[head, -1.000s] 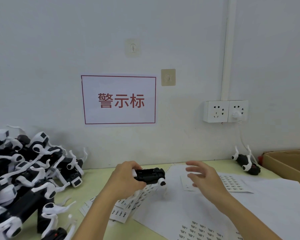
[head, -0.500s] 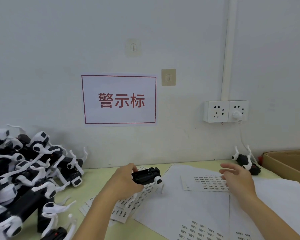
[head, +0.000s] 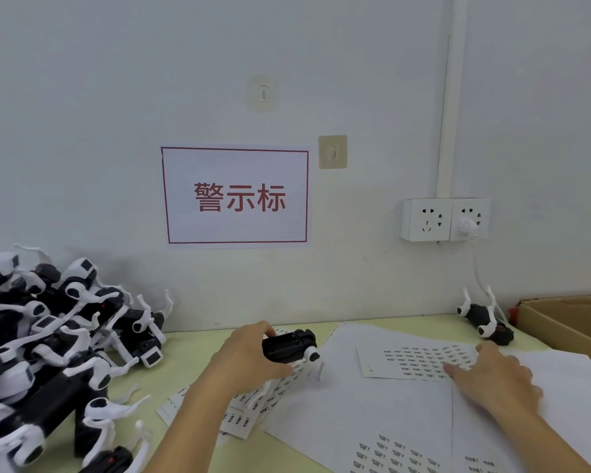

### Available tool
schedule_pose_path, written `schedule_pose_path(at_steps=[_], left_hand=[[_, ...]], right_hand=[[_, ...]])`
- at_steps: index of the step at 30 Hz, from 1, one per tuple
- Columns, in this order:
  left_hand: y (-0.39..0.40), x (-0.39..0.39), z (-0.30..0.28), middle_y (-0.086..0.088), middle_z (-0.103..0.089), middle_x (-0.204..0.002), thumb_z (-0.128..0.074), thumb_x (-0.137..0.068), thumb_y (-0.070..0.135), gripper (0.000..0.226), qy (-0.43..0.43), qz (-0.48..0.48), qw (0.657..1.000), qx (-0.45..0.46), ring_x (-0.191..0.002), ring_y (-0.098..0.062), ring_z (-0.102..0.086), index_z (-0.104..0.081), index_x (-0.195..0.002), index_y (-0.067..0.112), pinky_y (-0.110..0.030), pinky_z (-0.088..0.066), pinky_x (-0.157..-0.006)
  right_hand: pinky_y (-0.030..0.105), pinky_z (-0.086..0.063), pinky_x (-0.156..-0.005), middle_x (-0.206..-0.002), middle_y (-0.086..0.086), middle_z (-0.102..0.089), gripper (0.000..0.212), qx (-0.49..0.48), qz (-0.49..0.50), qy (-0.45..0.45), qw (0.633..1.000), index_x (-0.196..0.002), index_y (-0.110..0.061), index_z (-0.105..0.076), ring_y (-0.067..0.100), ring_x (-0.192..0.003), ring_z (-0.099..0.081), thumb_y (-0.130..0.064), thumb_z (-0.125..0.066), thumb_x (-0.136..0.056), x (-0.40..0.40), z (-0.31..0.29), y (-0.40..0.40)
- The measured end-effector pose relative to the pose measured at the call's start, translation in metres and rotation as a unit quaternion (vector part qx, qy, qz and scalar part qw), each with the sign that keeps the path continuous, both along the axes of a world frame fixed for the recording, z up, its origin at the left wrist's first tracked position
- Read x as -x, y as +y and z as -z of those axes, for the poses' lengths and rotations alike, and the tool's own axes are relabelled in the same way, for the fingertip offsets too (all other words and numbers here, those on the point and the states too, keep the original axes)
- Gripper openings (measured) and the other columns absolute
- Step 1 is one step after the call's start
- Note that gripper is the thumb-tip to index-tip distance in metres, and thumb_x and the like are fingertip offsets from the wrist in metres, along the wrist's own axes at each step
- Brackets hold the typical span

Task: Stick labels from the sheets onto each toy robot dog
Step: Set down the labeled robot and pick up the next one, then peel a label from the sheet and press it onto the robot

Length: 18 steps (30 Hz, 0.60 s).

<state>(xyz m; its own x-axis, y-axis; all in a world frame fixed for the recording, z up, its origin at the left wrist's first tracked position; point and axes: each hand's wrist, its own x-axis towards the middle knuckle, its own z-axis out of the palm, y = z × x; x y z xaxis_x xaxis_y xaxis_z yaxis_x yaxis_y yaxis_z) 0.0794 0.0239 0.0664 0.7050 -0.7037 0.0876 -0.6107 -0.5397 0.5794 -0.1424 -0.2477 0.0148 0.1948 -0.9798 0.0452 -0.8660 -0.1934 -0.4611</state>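
Observation:
My left hand (head: 249,353) grips a black and white toy robot dog (head: 292,346) just above the table, its white legs pointing down. To the right, my right hand (head: 492,377) lies on a label sheet (head: 413,361), fingers spread over its right end. More label sheets (head: 239,414) lie under my left forearm, and others (head: 389,452) sit on white paper near the front edge. A pile of toy robot dogs (head: 48,343) fills the left side.
One more toy dog (head: 485,319) lies on its back by the wall at the right, next to an open cardboard box (head: 567,322). A double wall socket (head: 446,220) with a plugged cable hangs above it. Large white paper sheets (head: 372,404) cover the table's right half.
My right hand has moved right and down from the air beside the toy dog onto the label sheet. The left hand has kept the toy dog nearly still.

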Motion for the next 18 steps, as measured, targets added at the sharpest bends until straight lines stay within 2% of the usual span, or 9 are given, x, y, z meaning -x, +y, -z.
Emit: schedule_pose_path(at_steps=[2,4,6,8,10,13,15,18], left_hand=[[0.0,-0.002,0.002,0.008,-0.055,-0.108,-0.077,-0.084,0.029,0.044,-0.002,0.004,1.0,0.011,-0.076,-0.007,-0.054,-0.054,-0.121,0.025,-0.019,-0.044,-0.064],[-0.001,-0.002,0.003,0.007,-0.056,-0.108,-0.072,-0.087,0.025,0.038,-0.012,0.003,1.0,0.022,-0.075,-0.006,-0.053,-0.055,-0.121,0.024,-0.018,-0.042,-0.062],[-0.001,-0.002,0.004,0.004,-0.056,-0.112,-0.069,-0.089,0.024,0.035,-0.033,-0.003,0.999,0.019,-0.084,-0.011,-0.054,-0.057,-0.121,0.024,-0.023,-0.046,-0.071],[-0.001,-0.002,0.004,0.003,-0.055,-0.115,-0.068,-0.09,0.022,0.035,-0.047,-0.009,0.999,0.006,-0.098,-0.016,-0.055,-0.057,-0.123,0.025,-0.029,-0.05,-0.085],[-0.001,-0.003,0.003,0.002,-0.054,-0.119,-0.068,-0.091,0.021,0.039,-0.054,-0.01,0.998,-0.012,-0.108,-0.019,-0.055,-0.056,-0.127,0.027,-0.036,-0.048,-0.098],[-0.001,-0.002,0.001,0.001,-0.052,-0.125,-0.067,-0.092,0.027,0.044,-0.059,-0.016,0.998,-0.033,-0.115,-0.021,-0.053,-0.051,-0.133,0.03,-0.039,-0.044,-0.104],[-0.003,0.002,-0.002,0.004,-0.05,-0.123,-0.064,-0.094,0.034,0.044,-0.068,-0.022,0.997,-0.022,-0.114,-0.019,-0.053,-0.048,-0.135,0.032,-0.037,-0.044,-0.102],[-0.006,0.009,-0.009,0.006,-0.049,-0.131,-0.06,-0.097,0.037,0.04,-0.091,-0.006,0.994,0.052,-0.123,-0.015,-0.047,-0.048,-0.135,0.031,-0.029,-0.04,-0.101]], right_hand=[[0.045,-0.038,-0.102,-0.137,0.017,-0.048,0.076,-0.009,0.005,-0.046,0.999,-0.142,-0.02,-0.039,0.037,-0.129,-0.041,-0.051,-0.074,-0.082,-0.001,-0.001,0.0],[0.047,-0.043,-0.098,-0.132,0.021,-0.051,0.077,-0.008,-0.005,-0.115,0.993,-0.141,-0.019,-0.04,0.039,-0.123,-0.046,-0.033,-0.082,-0.078,-0.002,0.0,-0.001],[0.047,-0.053,-0.086,-0.124,0.023,-0.057,0.072,0.0,-0.03,-0.196,0.98,-0.136,-0.018,-0.042,0.036,-0.106,-0.056,-0.009,-0.081,-0.076,-0.004,0.001,0.0],[0.041,-0.056,-0.068,-0.117,0.021,-0.061,0.065,0.012,-0.05,-0.259,0.964,-0.131,-0.018,-0.044,0.03,-0.092,-0.06,0.006,-0.072,-0.076,-0.007,0.0,0.004],[0.04,-0.055,-0.066,-0.11,0.016,-0.062,0.065,0.012,-0.067,-0.318,0.946,-0.13,-0.019,-0.043,0.028,-0.089,-0.06,0.01,-0.067,-0.077,-0.01,-0.002,0.006],[0.044,-0.056,-0.073,-0.11,0.009,-0.057,0.073,-0.004,-0.096,-0.397,0.913,-0.137,-0.019,-0.039,0.026,-0.092,-0.06,0.011,-0.07,-0.079,-0.018,-0.009,0.009],[0.037,-0.056,-0.071,-0.112,0.005,-0.057,0.069,0.009,-0.117,-0.445,0.888,-0.134,-0.019,-0.042,0.019,-0.088,-0.062,0.009,-0.074,-0.08,-0.023,-0.015,0.013],[0.025,-0.052,-0.064,-0.107,0.0,-0.062,0.057,0.027,-0.142,-0.499,0.855,-0.124,-0.021,-0.049,0.008,-0.086,-0.063,0.003,-0.076,-0.081,-0.033,-0.027,0.026]])
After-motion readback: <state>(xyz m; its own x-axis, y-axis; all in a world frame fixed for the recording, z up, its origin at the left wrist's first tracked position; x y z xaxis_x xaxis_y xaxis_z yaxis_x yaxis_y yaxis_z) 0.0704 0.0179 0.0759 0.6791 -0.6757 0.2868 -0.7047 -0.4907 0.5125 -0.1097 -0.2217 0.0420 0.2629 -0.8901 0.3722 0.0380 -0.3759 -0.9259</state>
